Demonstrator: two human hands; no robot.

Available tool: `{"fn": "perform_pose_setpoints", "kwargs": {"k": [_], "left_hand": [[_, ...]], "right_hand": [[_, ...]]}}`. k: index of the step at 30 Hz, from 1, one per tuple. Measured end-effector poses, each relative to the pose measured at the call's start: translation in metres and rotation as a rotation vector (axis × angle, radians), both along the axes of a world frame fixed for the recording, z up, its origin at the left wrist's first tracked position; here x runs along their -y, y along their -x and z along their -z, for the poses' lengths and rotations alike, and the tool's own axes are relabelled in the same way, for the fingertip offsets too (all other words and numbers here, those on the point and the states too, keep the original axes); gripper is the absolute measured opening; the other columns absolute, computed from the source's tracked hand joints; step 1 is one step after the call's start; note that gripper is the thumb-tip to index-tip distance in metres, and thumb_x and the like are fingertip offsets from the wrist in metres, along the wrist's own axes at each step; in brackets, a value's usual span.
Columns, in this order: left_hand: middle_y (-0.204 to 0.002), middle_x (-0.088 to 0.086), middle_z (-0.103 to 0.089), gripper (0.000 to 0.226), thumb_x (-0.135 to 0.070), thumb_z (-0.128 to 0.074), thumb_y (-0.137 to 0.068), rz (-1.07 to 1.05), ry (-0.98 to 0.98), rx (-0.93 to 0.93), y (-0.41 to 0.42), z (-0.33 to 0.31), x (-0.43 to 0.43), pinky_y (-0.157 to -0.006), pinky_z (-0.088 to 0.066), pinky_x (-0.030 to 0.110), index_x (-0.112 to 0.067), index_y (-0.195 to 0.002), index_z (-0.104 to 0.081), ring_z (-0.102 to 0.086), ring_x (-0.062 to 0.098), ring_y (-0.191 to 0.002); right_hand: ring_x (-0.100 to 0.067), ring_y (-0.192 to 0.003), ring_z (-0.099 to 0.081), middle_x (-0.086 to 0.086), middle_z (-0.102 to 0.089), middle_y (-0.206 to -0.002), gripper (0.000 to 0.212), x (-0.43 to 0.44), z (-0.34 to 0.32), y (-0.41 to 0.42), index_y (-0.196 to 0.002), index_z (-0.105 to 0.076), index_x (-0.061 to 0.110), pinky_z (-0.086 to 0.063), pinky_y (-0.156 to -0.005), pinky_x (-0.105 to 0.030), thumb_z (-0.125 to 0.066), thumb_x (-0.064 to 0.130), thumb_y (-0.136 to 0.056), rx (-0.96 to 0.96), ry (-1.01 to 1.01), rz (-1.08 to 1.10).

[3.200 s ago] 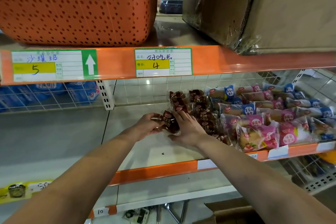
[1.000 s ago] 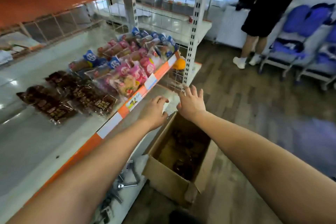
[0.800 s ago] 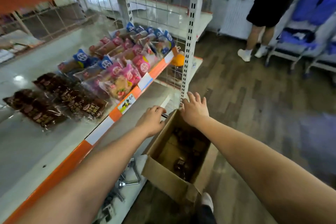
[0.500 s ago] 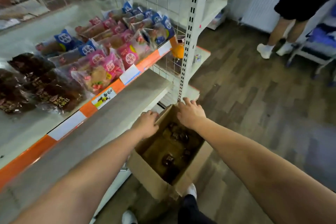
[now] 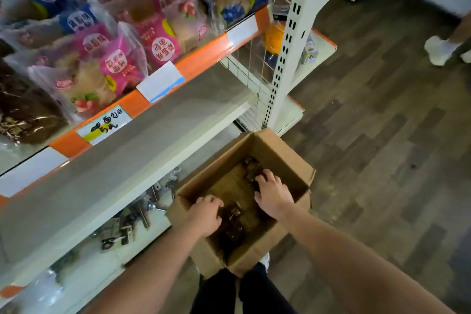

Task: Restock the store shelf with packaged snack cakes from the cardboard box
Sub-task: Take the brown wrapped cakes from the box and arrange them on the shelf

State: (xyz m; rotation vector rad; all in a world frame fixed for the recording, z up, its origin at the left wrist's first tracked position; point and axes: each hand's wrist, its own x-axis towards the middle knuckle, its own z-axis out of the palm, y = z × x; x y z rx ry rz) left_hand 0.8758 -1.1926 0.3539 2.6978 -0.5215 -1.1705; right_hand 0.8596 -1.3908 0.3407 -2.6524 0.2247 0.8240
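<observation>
An open cardboard box stands on the floor at the foot of the store shelf. Dark brown packaged snack cakes lie scattered on its bottom. Both my hands are down inside it. My left hand rests curled on cakes at the near left; whether it grips one is hidden. My right hand lies palm down, fingers spread, over cakes toward the far right. Brown cakes lie on the shelf at the left.
Pink and blue packaged cakes fill the shelf's right part behind an orange price rail. A white upright post stands just beyond the box. Metal hardware lies on the bottom shelf. Another person's white shoe shows far right on the wooden floor.
My hands left the shelf, passed over the box's rim and dropped inside onto the cakes. The view tilted down toward the floor.
</observation>
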Motion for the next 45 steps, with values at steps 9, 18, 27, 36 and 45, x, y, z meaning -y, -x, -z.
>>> {"fn": "perform_pose_setpoints", "kwargs": {"k": [9, 18, 27, 36, 45], "left_hand": [[-0.138, 0.000, -0.044, 0.045, -0.027, -0.052, -0.094, -0.034, -0.003, -0.078, -0.017, 0.177, 0.021, -0.104, -0.041, 0.034, -0.023, -0.137, -0.041, -0.041, 0.020, -0.127], [-0.151, 0.011, -0.027, 0.074, -0.032, -0.061, -0.088, -0.016, -0.109, -0.219, -0.029, 0.340, 0.052, -0.110, -0.032, 0.045, -0.021, -0.147, -0.018, -0.027, 0.034, -0.138], [-0.153, 0.010, -0.006, 0.091, -0.016, -0.063, -0.085, -0.105, -0.197, -0.226, -0.021, 0.410, 0.062, -0.103, -0.040, 0.049, -0.024, -0.151, 0.000, -0.020, 0.037, -0.137], [-0.145, 0.017, -0.028, 0.101, -0.034, -0.067, -0.083, -0.110, -0.213, -0.121, -0.021, 0.420, 0.070, -0.104, -0.032, 0.045, -0.027, -0.150, 0.009, -0.026, 0.036, -0.135], [-0.132, 0.011, -0.046, 0.093, -0.051, -0.061, -0.082, -0.142, -0.087, -0.096, -0.033, 0.314, 0.077, -0.084, -0.048, 0.037, -0.023, -0.147, -0.002, -0.056, 0.026, -0.111]], "right_hand": [[-0.028, -0.139, -0.029, -0.003, -0.016, -0.156, 0.059, 0.022, 0.179, -0.021, -0.149, -0.025, 0.021, -0.035, -0.111, -0.042, -0.051, 0.027, -0.097, -0.071, -0.018, 0.200], [-0.035, -0.135, -0.030, -0.013, -0.017, -0.152, 0.066, 0.030, 0.334, -0.071, -0.148, -0.017, 0.013, -0.036, -0.106, -0.045, -0.053, 0.029, -0.095, -0.121, 0.081, 0.146], [-0.039, -0.142, -0.010, -0.014, 0.008, -0.157, 0.088, 0.030, 0.409, -0.099, -0.152, 0.003, 0.018, -0.027, -0.110, -0.048, -0.061, 0.024, -0.092, -0.270, 0.058, 0.333], [-0.037, -0.117, -0.052, -0.023, -0.009, -0.151, 0.093, 0.015, 0.411, -0.084, -0.151, 0.004, 0.026, -0.048, -0.084, -0.035, -0.065, 0.025, -0.088, -0.202, 0.037, 0.397], [-0.036, -0.120, -0.049, -0.019, -0.025, -0.143, 0.087, 0.004, 0.295, -0.083, -0.149, -0.003, 0.024, -0.049, -0.094, -0.043, -0.063, 0.032, -0.087, -0.123, -0.022, 0.323]]}}
